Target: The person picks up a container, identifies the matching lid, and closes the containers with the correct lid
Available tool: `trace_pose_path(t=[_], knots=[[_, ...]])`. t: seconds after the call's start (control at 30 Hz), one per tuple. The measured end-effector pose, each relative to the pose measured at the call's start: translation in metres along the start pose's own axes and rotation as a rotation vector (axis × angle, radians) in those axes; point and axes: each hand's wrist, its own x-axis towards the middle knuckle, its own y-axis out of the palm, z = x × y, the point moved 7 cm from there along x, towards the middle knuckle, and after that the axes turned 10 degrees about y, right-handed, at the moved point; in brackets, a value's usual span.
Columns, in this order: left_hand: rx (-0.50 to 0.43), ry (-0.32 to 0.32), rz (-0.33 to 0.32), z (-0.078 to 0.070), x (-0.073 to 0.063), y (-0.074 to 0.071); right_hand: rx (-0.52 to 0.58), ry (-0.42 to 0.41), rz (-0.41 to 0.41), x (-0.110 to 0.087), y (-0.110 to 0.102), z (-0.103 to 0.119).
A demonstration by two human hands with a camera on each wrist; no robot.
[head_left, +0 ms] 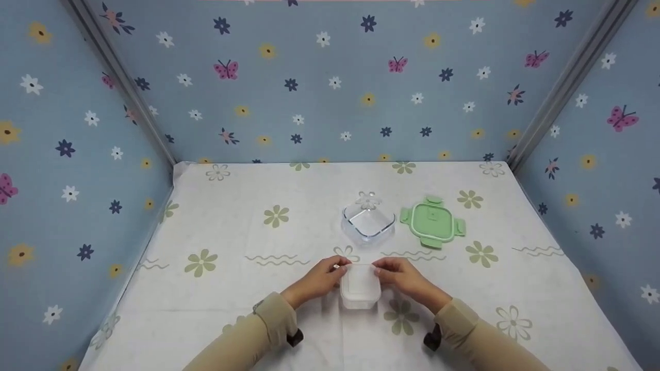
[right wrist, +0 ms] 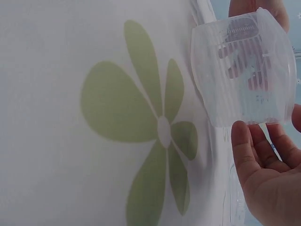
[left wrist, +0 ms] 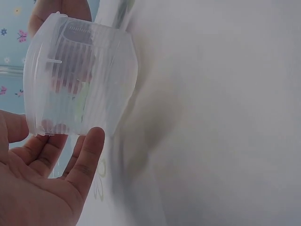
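Note:
A small translucent plastic container (head_left: 360, 289) with a whitish lid is between both hands, near the front middle of the table. My left hand (head_left: 320, 278) grips its left side, and my right hand (head_left: 406, 279) grips the right side, thumbs near the lid's far corners. In the left wrist view, the container (left wrist: 89, 77) has ribbed, see-through walls and a graduated scale. The right wrist view shows the same container (right wrist: 240, 70) with fingertips along its side and the other hand behind it.
Beyond the hands stands a square glass container (head_left: 367, 236) without a lid. To its right lies a green lid (head_left: 432, 221) with side flaps spread out. A white flowered cloth (head_left: 227, 216) covers the table; patterned blue walls (head_left: 330, 62) enclose the back and sides.

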Motion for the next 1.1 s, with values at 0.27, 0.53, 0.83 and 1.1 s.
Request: trace_pose_path(t=[0.27, 0.53, 0.83, 1.1], knots=[[0.009, -0.009, -0.043, 0.000, 0.001, 0.001, -0.002, -0.002, -0.044, -0.001, 0.006, 0.000], [0.141, 0.059, -0.197, -0.003, 0.009, 0.009, -0.040, -0.001, -0.189, 0.000, 0.011, 0.003], [0.229, -0.005, -0.264, -0.007, 0.013, 0.012, -0.113, 0.060, -0.375, 0.007, 0.013, 0.007], [0.283, -0.051, -0.283, -0.006, 0.015, 0.016, -0.172, 0.072, -0.445, 0.007, 0.019, 0.007]])
